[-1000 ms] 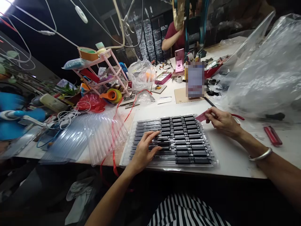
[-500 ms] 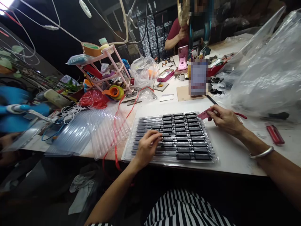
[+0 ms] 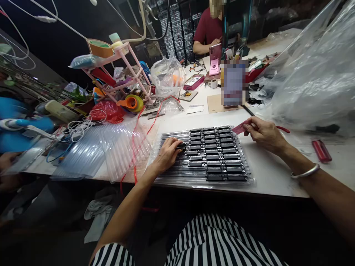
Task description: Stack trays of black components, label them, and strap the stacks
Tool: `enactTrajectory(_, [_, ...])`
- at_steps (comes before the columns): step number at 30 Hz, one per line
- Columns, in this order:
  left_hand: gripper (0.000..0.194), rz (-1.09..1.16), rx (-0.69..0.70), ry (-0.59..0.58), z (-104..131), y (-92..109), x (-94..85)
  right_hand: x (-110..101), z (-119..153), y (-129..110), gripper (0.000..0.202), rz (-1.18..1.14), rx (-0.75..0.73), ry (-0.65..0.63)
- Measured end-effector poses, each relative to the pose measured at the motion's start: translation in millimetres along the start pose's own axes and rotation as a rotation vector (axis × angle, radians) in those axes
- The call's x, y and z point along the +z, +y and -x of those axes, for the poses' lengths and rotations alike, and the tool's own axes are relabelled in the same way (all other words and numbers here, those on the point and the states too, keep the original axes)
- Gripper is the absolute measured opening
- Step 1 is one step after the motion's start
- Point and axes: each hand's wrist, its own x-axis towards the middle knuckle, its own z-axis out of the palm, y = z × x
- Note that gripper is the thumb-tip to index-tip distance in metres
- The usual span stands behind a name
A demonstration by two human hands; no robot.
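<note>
A clear ribbed plastic tray (image 3: 177, 176) lies on the bench, carrying rows of black toothed strips (image 3: 212, 152). My left hand (image 3: 166, 154) is over the tray's left part, its fingers closed at one black toothed strip (image 3: 181, 146) in an upper row. Part of that strip is hidden by the fingertips. Beyond the tray's upper right corner, my right hand (image 3: 263, 133) pinches a small pink card (image 3: 240, 127) between thumb and fingers. The card's tip points at the end of the top rows.
Clear ribbed sheets (image 3: 83, 153) are stacked to the left, with red ribbon (image 3: 135, 147) across them. A pink rack (image 3: 129, 68) stands behind. Plastic bagging (image 3: 310, 85) bulks at the right, near a red lighter (image 3: 321, 150). Across the bench sits a person (image 3: 206, 31).
My left hand has moved up the tray to the strip in a higher row. The right hand keeps the card nearly in place. The view has shifted slightly. The person opposite has lowered a hand.
</note>
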Motion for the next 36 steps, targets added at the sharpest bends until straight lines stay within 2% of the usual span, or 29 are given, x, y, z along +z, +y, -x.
enactTrajectory(5, [0.021,0.078,-0.070,0.121,10,3,-12.1,-3,1,-2,0.024,0.007,0.008,-0.005])
enactTrajectory(10, [0.027,-0.005,-0.157,-0.026,28,15,-5.2,-4,0,0,0.024,0.001,0.018,0.021])
enactTrajectory(15, [0.027,0.063,-0.245,-0.022,30,23,-3.1,-1,0,2,0.025,0.028,0.015,-0.003])
enactTrajectory(18, [0.022,0.106,-0.229,-0.025,28,25,-7.5,-1,0,3,0.023,0.032,0.016,-0.001])
enactTrajectory(20, [0.019,0.130,-0.215,0.027,28,25,-10.3,-1,0,4,0.022,0.037,0.014,0.005])
enactTrajectory(24, [0.021,0.228,-0.267,0.221,34,38,-18.1,-1,0,7,0.021,0.048,0.002,0.025])
enactTrajectory(26, [0.026,0.316,-0.280,0.200,40,52,-20.8,0,0,8,0.021,0.053,-0.001,0.025])
enactTrajectory(28, [0.022,0.381,-0.241,0.110,46,69,-18.3,0,0,9,0.021,0.067,-0.003,0.019])
enactTrajectory(30, [0.013,0.368,-0.160,0.077,49,83,-9.6,1,0,10,0.020,0.079,-0.006,0.021])
enactTrajectory(33, [0.014,0.246,-0.100,0.165,48,93,7.3,3,-1,10,0.019,0.082,0.003,0.028])
enactTrajectory(36, [0.015,0.112,-0.201,0.259,43,92,14.9,3,-1,10,0.017,0.064,0.019,0.022])
